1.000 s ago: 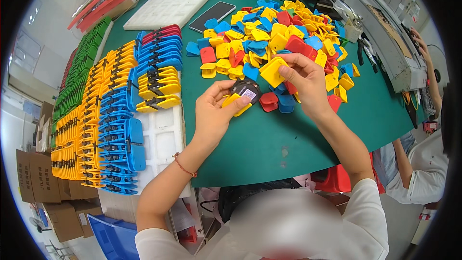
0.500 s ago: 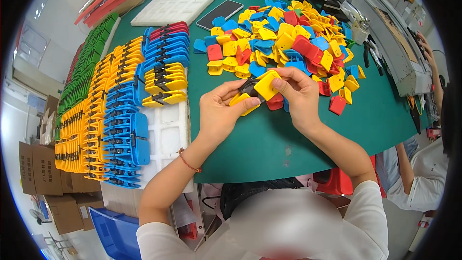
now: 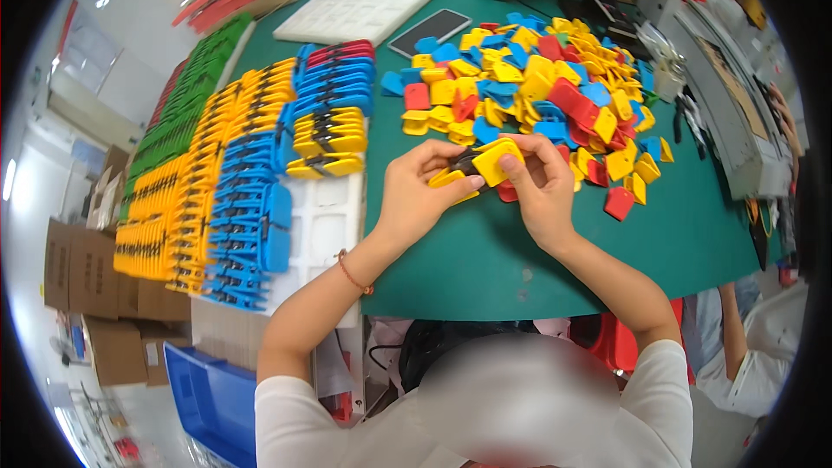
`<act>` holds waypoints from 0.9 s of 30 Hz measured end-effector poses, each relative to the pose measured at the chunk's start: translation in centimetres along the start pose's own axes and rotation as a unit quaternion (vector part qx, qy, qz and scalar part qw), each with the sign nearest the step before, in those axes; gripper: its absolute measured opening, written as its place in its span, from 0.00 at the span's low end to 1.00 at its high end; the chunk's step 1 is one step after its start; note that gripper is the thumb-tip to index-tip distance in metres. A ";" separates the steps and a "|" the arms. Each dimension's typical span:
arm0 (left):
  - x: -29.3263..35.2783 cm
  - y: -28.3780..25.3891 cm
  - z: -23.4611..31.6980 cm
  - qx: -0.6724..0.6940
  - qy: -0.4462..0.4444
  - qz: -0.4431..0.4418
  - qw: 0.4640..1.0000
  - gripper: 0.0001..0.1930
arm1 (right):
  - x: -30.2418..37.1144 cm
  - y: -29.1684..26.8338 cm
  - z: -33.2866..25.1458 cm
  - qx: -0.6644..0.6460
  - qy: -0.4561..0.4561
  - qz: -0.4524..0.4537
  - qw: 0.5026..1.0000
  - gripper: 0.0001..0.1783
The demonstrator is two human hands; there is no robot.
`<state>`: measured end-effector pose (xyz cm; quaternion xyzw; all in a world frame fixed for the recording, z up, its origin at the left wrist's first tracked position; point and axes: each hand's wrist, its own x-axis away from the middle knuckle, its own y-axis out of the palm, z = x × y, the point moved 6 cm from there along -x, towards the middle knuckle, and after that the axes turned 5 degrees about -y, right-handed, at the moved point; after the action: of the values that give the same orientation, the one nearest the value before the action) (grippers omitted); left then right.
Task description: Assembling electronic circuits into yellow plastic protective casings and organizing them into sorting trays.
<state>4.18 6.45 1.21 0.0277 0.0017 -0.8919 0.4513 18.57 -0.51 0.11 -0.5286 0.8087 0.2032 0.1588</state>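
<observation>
Over the front of the green table, both hands meet on a yellow plastic piece with a black part. My left hand (image 3: pixel 419 191) is closed, its thumb and fingers pinching the black part (image 3: pixel 466 162) and a lower yellow plate (image 3: pixel 445 178). My right hand (image 3: pixel 546 189) pinches a rounded yellow plate (image 3: pixel 498 161) against the black part; whether the two are joined I cannot tell. Just beyond the hands lies a heap of loose yellow, blue and red plates (image 3: pixel 537 78). To the left, rows of blue clips (image 3: pixel 238 217) with black middles stand on a white tray (image 3: pixel 325 217).
Yellow clips (image 3: pixel 186 199) and green clips (image 3: pixel 186 91) fill further rows at left. A phone (image 3: pixel 431 32) and a white foam tray (image 3: pixel 373 2) lie at the back. A grey machine (image 3: pixel 724 95) and pliers (image 3: pixel 691 121) are at right, near another person's arm (image 3: pixel 732 329). A blue bin (image 3: pixel 208 407) sits below left.
The whole view has shifted, so the table's things appear further right. Both hands keep their hold on the yellow and black pieces, with the right-hand plate turned slightly.
</observation>
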 end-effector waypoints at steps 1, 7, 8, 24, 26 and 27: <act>0.0 -0.7 0.4 -0.068 0.016 0.005 0.998 0.18 | 0.2 0.5 0.0 -0.022 -0.003 -0.009 1.000 0.13; 3.1 -1.5 8.6 -0.476 0.246 0.054 0.843 0.13 | 1.9 1.7 -1.0 0.009 -0.075 -0.104 0.992 0.30; 3.7 -2.1 9.4 -0.496 0.259 0.078 0.825 0.12 | 2.0 1.9 -1.6 0.041 -0.115 -0.113 0.986 0.30; 5.4 -10.9 6.7 -0.689 0.174 0.139 0.689 0.12 | 3.5 3.2 -2.4 0.107 -0.207 -0.195 0.953 0.26; 5.2 -10.9 6.5 -0.695 0.166 0.139 0.685 0.13 | 3.6 3.4 -2.5 0.103 -0.188 -0.196 0.957 0.25; 5.1 -10.8 6.4 -0.696 0.167 0.138 0.684 0.13 | 3.5 3.4 -2.5 0.102 -0.189 -0.195 0.957 0.25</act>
<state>-7.83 8.60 7.15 -0.1458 0.6937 -0.5423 0.4511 13.96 -3.33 1.14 -0.6086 0.6619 0.1809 0.3985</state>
